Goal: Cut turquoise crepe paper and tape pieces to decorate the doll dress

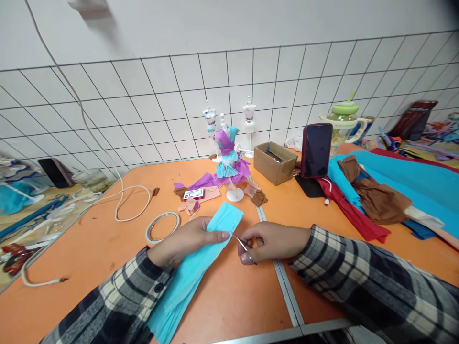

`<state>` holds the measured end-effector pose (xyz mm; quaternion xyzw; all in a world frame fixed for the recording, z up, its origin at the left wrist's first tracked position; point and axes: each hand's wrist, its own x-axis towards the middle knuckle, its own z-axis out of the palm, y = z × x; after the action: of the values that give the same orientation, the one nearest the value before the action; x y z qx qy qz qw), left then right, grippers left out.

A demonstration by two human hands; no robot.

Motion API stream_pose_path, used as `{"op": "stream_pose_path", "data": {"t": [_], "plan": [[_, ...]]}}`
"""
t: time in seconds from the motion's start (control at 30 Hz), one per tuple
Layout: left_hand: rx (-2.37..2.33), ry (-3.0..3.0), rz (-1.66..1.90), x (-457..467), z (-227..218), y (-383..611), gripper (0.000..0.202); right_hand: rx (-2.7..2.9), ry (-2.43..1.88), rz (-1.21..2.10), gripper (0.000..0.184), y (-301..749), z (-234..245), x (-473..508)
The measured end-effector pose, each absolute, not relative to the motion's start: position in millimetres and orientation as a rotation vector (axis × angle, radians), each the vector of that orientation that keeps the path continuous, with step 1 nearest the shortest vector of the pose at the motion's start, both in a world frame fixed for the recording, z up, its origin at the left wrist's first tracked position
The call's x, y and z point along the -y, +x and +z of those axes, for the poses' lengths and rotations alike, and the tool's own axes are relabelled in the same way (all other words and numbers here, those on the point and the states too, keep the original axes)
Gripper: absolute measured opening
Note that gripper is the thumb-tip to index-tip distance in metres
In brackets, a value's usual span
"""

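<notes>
My left hand (188,241) is closed on a long strip of light blue crepe paper (201,267) that lies on the orange table (107,248). My right hand (267,241) pinches small metal scissors (243,246), whose tips touch the paper's right edge beside my left fingertips. A little mannequin (229,160) in a purple and blue paper dress stands behind the paper.
A roll of tape (162,226) and a white cable (122,205) lie to the left. A cardboard box (275,162), an upright phone (316,149), a green-lidded jug (344,122) and heaps of blue, red and brown paper (369,196) fill the right. Paper scraps (195,193) lie by the mannequin.
</notes>
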<state>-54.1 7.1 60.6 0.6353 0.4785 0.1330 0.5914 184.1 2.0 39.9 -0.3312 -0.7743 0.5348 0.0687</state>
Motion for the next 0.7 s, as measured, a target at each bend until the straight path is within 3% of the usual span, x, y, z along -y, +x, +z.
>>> {"op": "stream_pose_path", "data": {"t": [0.7], "plan": [[-1.028, 1.647, 0.317, -7.6, 60.7, -50.3, 0.033, 2.210, -0.987, 1.721, 0.046, 185.3, 38.6, -1.4]]}}
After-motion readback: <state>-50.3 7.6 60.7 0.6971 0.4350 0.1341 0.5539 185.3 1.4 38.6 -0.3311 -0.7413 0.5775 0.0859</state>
